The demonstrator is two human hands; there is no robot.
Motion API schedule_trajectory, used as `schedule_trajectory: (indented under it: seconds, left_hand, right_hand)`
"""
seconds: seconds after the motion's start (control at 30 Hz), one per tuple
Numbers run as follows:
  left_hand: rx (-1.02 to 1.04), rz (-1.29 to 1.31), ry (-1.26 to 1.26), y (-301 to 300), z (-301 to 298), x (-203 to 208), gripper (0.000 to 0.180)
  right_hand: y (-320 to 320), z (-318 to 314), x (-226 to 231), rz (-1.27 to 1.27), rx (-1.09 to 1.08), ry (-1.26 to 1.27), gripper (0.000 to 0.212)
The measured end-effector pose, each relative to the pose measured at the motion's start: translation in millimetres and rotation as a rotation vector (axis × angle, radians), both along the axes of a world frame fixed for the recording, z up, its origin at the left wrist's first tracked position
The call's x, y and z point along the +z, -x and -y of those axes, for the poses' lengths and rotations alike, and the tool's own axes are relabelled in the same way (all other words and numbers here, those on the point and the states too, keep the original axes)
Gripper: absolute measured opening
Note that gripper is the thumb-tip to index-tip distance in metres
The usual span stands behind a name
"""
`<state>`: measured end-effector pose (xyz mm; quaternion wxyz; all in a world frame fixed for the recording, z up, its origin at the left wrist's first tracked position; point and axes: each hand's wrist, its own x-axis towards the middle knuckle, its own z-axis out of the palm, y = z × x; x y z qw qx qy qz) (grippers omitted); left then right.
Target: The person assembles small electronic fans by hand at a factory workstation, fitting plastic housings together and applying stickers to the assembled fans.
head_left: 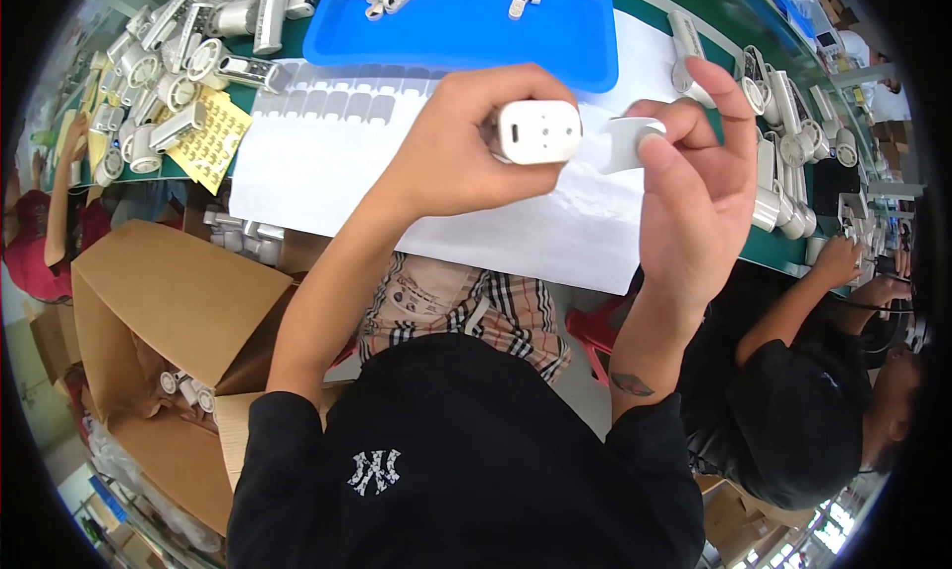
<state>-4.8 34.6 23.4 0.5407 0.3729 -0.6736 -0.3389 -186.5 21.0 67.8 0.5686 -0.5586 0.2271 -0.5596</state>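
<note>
In my left hand (466,152) is a white plastic housing (539,132), its rounded end turned up toward me, with a dark slot and several small holes in it. My fingers wrap round its body. To the right, my right hand (699,172) pinches a small pale grey sticker (623,144) between thumb and forefinger, the other fingers spread. The sticker is close to the housing but apart from it. Below both hands lies a white sheet (337,182) with rows of grey rounded labels (342,106) along its far left part.
A blue tray (456,38) of small white parts stands at the far side. Piles of white housings lie left (178,93) and right (788,162). An open cardboard box (178,281) is at my left. A co-worker in black (803,420) sits at right, another person in red at far left.
</note>
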Motion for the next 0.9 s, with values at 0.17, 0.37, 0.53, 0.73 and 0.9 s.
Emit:
schedule_trajectory:
  seconds: [0.17,0.37,0.53,0.73,0.9]
  left_hand:
    - [0.039,-0.065,-0.012,18.4,-2.2,-15.0,0.031]
    - [0.085,-0.023,0.072,21.8,0.0,-25.1,0.031]
    - [0.088,-0.036,0.098,23.2,1.2,-25.7,0.032]
    - [0.085,-0.017,0.109,21.7,1.7,-23.9,0.033]
    - [0.111,-0.055,0.069,22.6,0.9,-22.1,0.038]
  right_hand:
    - [-7.0,-6.5,-11.8,-0.054,0.007,0.054,0.057]
    - [-9.8,-8.5,-18.3,-0.110,-0.012,0.099,0.057]
    - [-8.9,-7.8,-19.8,-0.161,-0.017,0.125,0.058]
    - [-9.0,-7.6,-18.5,-0.177,0.002,0.145,0.058]
    - [-9.4,-7.4,-18.8,-0.171,0.008,0.142,0.058]
